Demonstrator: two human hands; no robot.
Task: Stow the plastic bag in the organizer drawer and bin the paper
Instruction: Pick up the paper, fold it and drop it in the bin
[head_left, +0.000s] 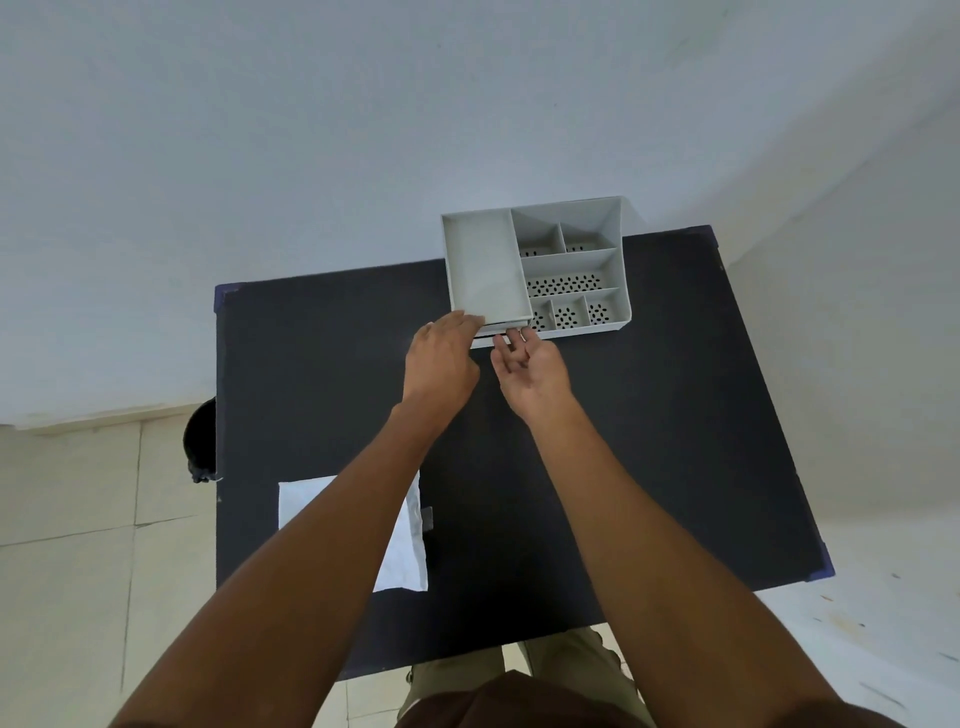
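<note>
A: Left hand (441, 364) is resting palm-down, fingers lying over the near left corner of the grey organizer (535, 270); nothing is showing in it. Right hand (530, 371) is turning palm-up, fingers loosely curled at the drawer (500, 328) front, empty.

B: Drawer itself?

A: It is showing only as a thin edge under the organizer's near left side. Plastic bag: cannot tell where.

B: Paper?

A: White paper (402, 540) is lying flat on the black table (649, 441), near left, partly under the left forearm. Dark bin (200, 441) is standing beside the table's left edge.
</note>
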